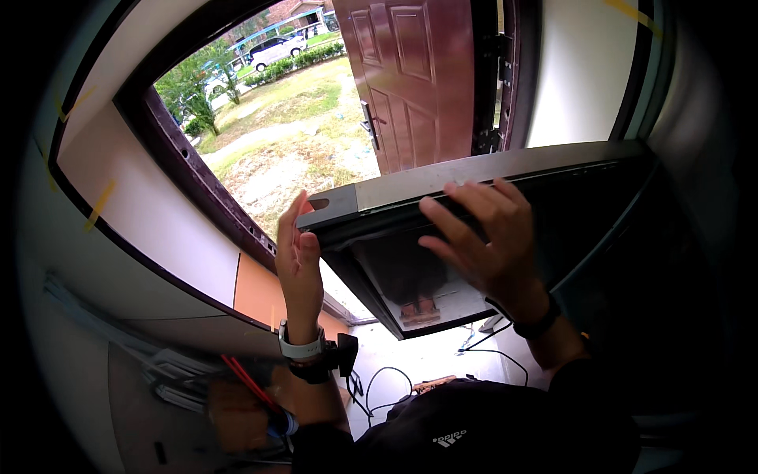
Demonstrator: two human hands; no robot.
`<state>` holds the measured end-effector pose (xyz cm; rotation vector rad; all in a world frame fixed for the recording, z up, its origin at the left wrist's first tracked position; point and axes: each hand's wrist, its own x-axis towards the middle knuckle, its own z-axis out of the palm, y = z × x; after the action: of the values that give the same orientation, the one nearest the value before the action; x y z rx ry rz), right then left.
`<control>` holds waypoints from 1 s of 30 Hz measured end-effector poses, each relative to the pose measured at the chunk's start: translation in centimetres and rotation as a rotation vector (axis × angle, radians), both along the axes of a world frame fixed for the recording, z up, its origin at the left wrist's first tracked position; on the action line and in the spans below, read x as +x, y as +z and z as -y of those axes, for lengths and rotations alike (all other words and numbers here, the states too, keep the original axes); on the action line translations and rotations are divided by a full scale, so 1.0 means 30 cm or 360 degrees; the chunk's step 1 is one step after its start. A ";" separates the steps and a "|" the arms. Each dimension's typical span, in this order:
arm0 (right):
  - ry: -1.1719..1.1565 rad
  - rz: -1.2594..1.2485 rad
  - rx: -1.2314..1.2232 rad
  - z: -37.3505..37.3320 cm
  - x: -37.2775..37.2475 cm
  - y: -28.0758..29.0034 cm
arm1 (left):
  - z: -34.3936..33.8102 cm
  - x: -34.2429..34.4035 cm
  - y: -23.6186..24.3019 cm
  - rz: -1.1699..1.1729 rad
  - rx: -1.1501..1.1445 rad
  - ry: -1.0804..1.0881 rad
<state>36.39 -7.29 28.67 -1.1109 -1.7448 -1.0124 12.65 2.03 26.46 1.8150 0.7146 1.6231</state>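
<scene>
In front of me stands a dark-framed glass door panel (418,280) with a silver-grey top edge (489,164) and a black seal along its inner rim. It looks like the swung-out door of a tall appliance. My left hand (298,257) holds the door's left top corner, fingers along the outer side and thumb on the near side, beside a slot in the grey corner cap (328,205). Over the inner face, close to the top rim, my right hand (489,237) has its fingers spread and holds nothing. Whether its fingertips touch the seal is unclear.
Beyond stands an open brown-red house door (414,87), with grass and a parked white car (276,51) outside. Black cables (391,379) loop over the floor. At lower left lie a cardboard box (237,411) and red rods (251,383). A pale hose (604,237) crosses the dark right side.
</scene>
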 end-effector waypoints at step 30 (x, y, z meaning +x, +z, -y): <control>0.0177 0.0131 0.0083 0.189 -0.060 -0.093 | 0.371 -0.002 -0.061 0.0181 -0.0390 0.0134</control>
<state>34.58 -12.96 25.87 -0.9408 -1.8136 -1.0419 12.59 -9.10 24.64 1.5256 0.9053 1.6003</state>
